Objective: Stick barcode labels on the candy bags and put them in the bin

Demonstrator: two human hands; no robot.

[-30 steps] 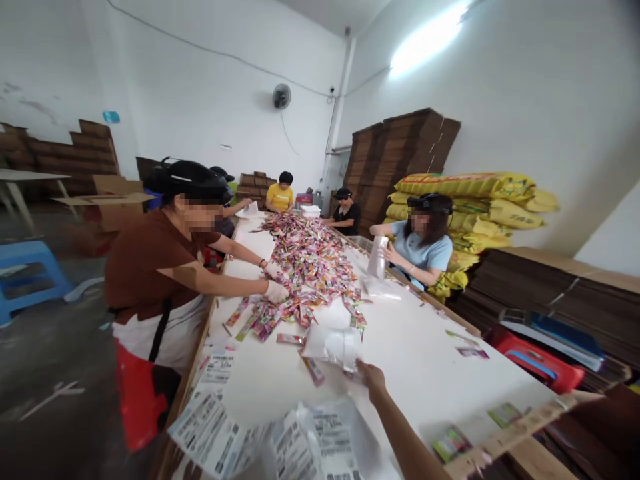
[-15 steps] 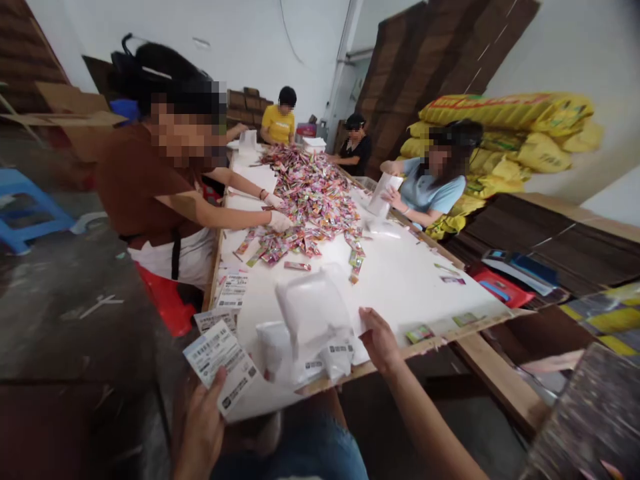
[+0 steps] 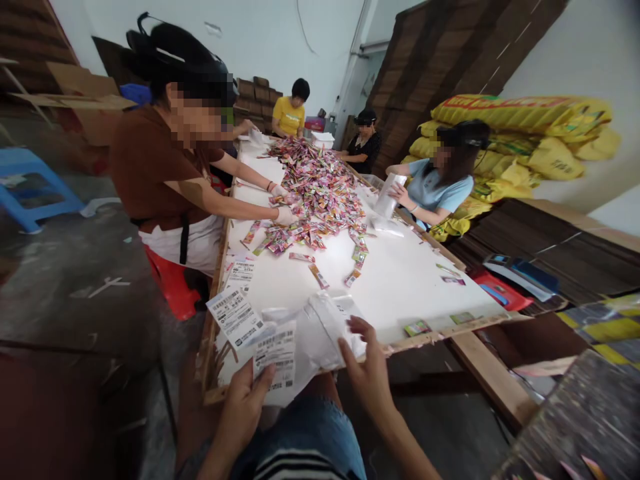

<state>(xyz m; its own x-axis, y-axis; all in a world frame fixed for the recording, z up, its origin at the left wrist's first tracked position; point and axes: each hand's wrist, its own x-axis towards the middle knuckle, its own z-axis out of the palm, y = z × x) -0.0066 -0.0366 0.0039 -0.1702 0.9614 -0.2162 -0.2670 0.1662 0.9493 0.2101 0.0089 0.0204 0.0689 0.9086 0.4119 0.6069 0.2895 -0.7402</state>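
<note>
Left grip [image 3: 244, 395] grasping label [image 3: 274, 352] | right grip [image 3: 373, 373] at white bag [image 3: 323, 327], hold unclear | second label [image 3: 234, 317], sachet pile [image 3: 320, 187] beyond

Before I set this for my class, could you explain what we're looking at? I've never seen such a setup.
No machine here: the work is done by a person's two bare hands. The only view comes from a camera worn on that person's head, looking forward and down, so their arms enter from the bottom.

The left hand holds a printed label between its fingers. The right hand is at a white plastic bag; whether it grips it is hard to tell.

On the white table lie a heap of small colourful packets and more labels. Co-workers sit or stand around it; one in brown reaches into the heap with gloved hands.
</note>
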